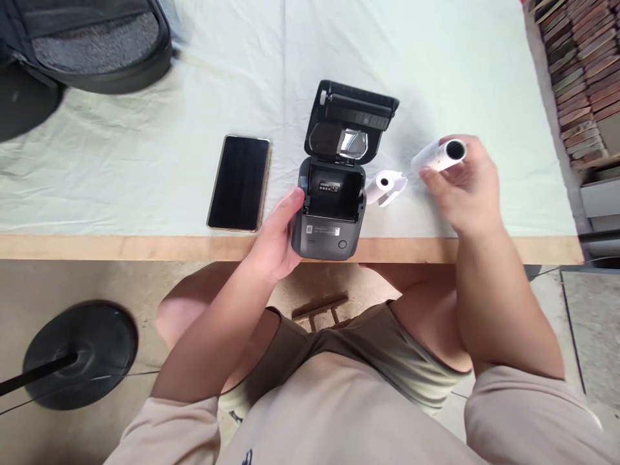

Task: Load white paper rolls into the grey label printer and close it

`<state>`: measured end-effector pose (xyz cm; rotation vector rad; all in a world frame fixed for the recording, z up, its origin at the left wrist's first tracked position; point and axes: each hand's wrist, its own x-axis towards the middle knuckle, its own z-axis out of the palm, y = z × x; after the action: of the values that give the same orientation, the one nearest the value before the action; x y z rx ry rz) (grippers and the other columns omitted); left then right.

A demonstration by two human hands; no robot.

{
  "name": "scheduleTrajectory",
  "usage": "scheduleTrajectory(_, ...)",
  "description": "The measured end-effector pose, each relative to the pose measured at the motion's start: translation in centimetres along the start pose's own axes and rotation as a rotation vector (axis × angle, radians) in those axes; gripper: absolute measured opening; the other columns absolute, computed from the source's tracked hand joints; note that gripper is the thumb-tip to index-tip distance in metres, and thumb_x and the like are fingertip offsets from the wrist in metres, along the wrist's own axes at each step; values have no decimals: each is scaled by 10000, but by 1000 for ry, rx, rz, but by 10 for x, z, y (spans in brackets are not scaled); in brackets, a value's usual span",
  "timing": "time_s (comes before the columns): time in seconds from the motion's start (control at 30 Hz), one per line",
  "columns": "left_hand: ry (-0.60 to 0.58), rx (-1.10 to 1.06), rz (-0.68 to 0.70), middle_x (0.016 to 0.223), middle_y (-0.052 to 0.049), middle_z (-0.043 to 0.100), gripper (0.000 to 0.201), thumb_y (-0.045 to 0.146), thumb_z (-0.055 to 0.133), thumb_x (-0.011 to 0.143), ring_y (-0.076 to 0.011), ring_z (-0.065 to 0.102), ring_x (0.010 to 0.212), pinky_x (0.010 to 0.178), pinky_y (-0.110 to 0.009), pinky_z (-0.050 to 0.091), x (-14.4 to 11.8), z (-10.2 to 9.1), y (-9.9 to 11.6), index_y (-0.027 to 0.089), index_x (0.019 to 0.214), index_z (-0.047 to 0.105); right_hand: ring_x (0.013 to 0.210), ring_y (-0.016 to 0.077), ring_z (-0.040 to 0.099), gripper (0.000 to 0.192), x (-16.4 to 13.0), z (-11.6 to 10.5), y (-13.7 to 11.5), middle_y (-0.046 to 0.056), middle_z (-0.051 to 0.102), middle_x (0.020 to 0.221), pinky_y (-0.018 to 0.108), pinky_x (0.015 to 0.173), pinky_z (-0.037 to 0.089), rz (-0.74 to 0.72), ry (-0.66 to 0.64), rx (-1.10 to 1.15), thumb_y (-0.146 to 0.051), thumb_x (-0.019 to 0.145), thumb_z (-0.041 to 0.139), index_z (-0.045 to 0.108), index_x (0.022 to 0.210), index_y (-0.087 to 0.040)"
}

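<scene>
Beige short-sleeve tee w/ dark chest print, olive-brown shorts, bare forearms.

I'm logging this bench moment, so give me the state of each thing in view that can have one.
Dark grey label printer: lid open, paper bay empty, steadied by left hand.
White paper roll with dark core: lifted off the table in right hand.
Small white roll: lying on the pale cloth beside the printer.
Black smartphone: screen dark, flat on cloth.
Black bag: unzipped.
</scene>
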<state>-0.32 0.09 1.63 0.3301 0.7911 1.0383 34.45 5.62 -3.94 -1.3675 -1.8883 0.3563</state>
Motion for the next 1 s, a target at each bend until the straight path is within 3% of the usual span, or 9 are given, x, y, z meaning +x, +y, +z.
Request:
scheduleTrajectory(0.13,11,-3,18,1168,-51,943,211,376,687,1115,-336,849,1431,1196,-443,723,1,1,0,240,1160,843,1109,367,764,510,-6,-4,-4,107,813,1205,628,1008,651,115,79,-149,-541,928,846,719,1376,-334)
scheduleTrajectory(0.27,39,-12,11,1125,-43,936,234,347,632,1139,-321,831,1462,1198,-431,719,0,3,1,246,1156,842,1530,482,620,746,-8,-17,-38,208,654,1583,744,1263,524,-152,195,-238,-532,961,794,593,1647,-318)
scheduleTrajectory(0.33,55,-6,5,1093,-38,929,253,340,604,1153,-316,825,1472,1201,-426,717,0,3,1,245,1108,834,1511,461,631,699,-8,-15,-64,191,658,1554,712,1258,532,-227,129,-255,-478,1010,751,573,1670,-335)
scheduleTrajectory(0.43,74,8,39,1072,-49,923,300,339,574,1172,-321,809,1498,1243,-434,694,0,3,1,228,1045,823,1403,447,705,632,-6,5,-92,193,732,1507,692,1210,560,-259,-17,-331,-486,1011,792,648,1595,-291)
scheduleTrajectory(0.57,92,19,76,1063,-52,923,308,321,570,1170,-317,793,1526,1267,-441,680,-1,3,0,216,1027,821,1324,407,759,408,-4,32,-96,151,795,1395,641,1143,593,-170,-99,-382,-407,1080,693,757,1465,-288)
scheduleTrajectory(0.73,61,-10,77,1068,-55,928,360,339,509,1194,-308,805,1508,1262,-437,684,-3,3,-1,220,1029,806,1208,367,790,351,-3,31,-93,117,814,1250,598,1071,633,-193,-91,-301,-333,1095,640,795,1407,-298)
scheduleTrajectory(0.83,43,-14,53,1090,-66,933,392,393,488,1211,-314,829,1467,1254,-443,691,-3,1,-1,224,1098,823,1167,339,791,467,-4,30,-94,109,811,1325,553,993,676,-208,-36,-206,-328,1054,689,711,1521,-322)
scheduleTrajectory(0.93,23,3,25,1146,-38,937,310,408,610,1160,-318,849,1434,1221,-439,710,-2,-2,-1,249,1305,832,992,285,783,645,-6,37,-87,79,803,1295,475,821,686,-146,45,-40,-409,1027,746,540,1637,-358)
scheduleTrajectory(1.0,18,20,26,1187,-42,937,294,387,668,1126,-326,848,1438,1218,-433,709,-2,-3,-1,246,1330,828,888,259,767,660,-7,42,-76,61,797,1248,435,728,660,-107,51,65,-477,1058,721,469,1660,-381)
